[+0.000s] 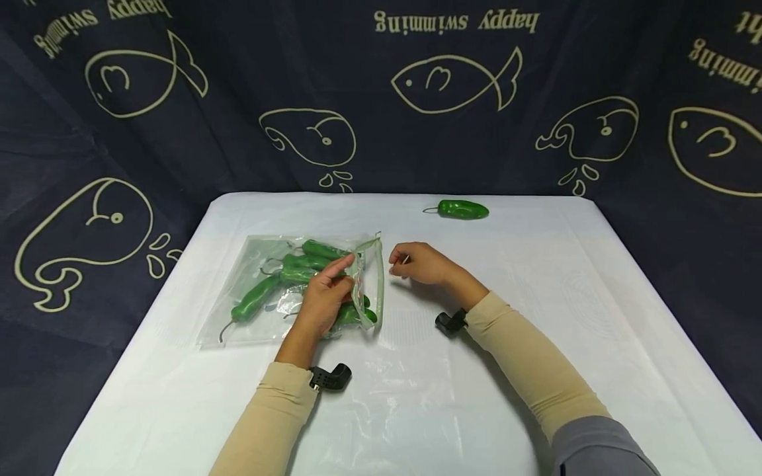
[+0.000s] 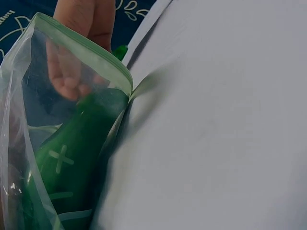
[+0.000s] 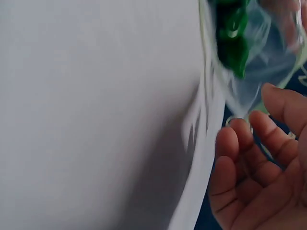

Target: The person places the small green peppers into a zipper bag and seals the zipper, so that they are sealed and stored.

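A clear zip-top bag [image 1: 235, 291] with a pale green zip edge lies on the table, holding several green peppers [image 1: 256, 299]. Its mouth faces right and gapes. My left hand [image 1: 324, 301] grips the bag's upper layer near the mouth, its index finger extended; other fingertips are hidden. Just right of the mouth, my right hand [image 1: 419, 263] hovers with loosely curled fingers and nothing in them. The right wrist view shows that hand [image 3: 268, 163] beside the bag's edge. Through the bag in the left wrist view, a pepper [image 2: 72, 158] and the right hand [image 2: 72, 62] appear.
A single green pepper [image 1: 463, 209] lies near the table's far edge, right of centre, outside the bag. The white-covered table [image 1: 417, 396] ends at a dark curtain [image 1: 369, 66] with fish and whale drawings.
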